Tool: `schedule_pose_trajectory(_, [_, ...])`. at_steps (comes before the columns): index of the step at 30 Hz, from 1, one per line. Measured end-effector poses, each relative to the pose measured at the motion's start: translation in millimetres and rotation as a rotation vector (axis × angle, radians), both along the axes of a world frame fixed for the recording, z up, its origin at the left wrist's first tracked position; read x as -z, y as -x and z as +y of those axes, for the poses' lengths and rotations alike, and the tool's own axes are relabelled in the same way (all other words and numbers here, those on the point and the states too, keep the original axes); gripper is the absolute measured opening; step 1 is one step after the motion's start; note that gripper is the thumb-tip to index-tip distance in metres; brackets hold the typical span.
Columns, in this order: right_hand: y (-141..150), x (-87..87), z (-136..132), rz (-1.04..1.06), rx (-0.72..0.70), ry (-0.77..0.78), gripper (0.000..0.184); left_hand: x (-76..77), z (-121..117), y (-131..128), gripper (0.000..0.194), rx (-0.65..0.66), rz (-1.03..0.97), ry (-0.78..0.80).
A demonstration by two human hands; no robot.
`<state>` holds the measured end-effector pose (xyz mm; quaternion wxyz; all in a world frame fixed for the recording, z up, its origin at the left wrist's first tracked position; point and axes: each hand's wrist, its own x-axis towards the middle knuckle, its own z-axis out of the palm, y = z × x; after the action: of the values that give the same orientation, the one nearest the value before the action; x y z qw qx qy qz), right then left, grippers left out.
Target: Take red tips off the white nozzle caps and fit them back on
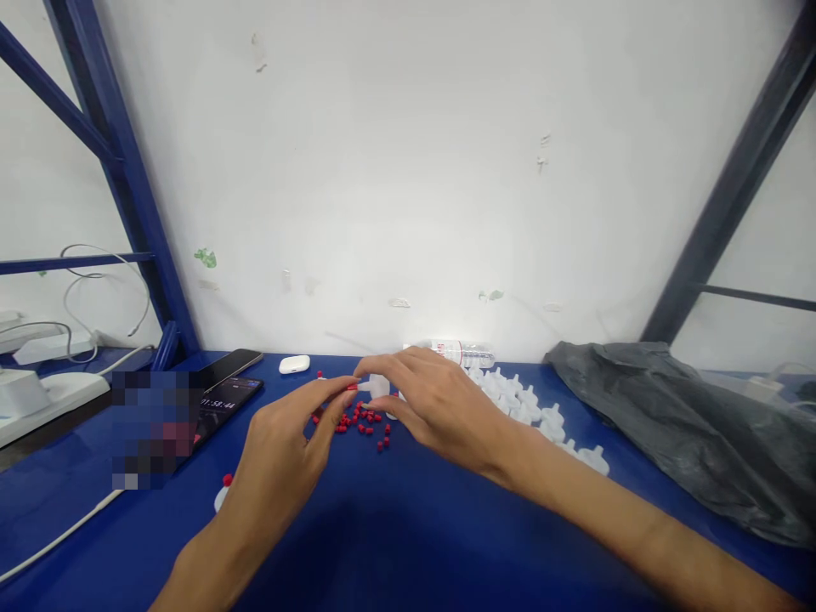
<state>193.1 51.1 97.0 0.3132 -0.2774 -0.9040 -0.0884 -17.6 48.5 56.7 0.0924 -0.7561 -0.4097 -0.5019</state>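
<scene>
My left hand pinches a small red cap between thumb and forefinger. My right hand holds a small white plastic nozzle piece by its body, its tip meeting the red cap. Both hands hover just above a scatter of several loose red caps on the blue table. A heap of several white nozzle pieces lies to the right of my right hand. One white piece with a red cap lies by my left wrist.
Two phones lie at the left beside a blurred patch, with a white earbud case behind. A plastic water bottle lies against the wall. A grey plastic bag covers the right side. White cables and a power strip sit far left.
</scene>
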Motion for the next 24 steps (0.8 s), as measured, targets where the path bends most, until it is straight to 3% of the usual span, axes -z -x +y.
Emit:
schedule_pose_trajectory(3, [2,0.7,-2,0.053,-0.057,0.04,0.029,-0.1,0,1,0.03,0.011,0.047,0.02])
schedule_pose_trajectory(7, [5,5.1,-6,0.126,-0.083,0.129,0.027,-3.7,-6,0,0.034,0.066,0.077,0.208])
schedule_pose_trajectory(12, [11,13.0,-7,0.179,-0.14,0.073,0.018,-4.5,-12,-1,0.041,0.124,0.036,0.37])
schedule_pose_trajectory(16, [11,16.7,1,0.075,-0.138,0.028,0.027,-2.1,-11,-2,0.046,0.007,0.102,0.477])
schedule_pose_trajectory(20, [-5,13.5,22,-0.12,0.04,0.008,0.03,8.3,-6,-7,0.038,-0.129,0.273,0.553])
schedule_pose_trajectory(24, [-40,6.0,56,-0.113,0.331,0.114,0.016,21.5,-8,-21,0.038,-0.2,0.502,0.636])
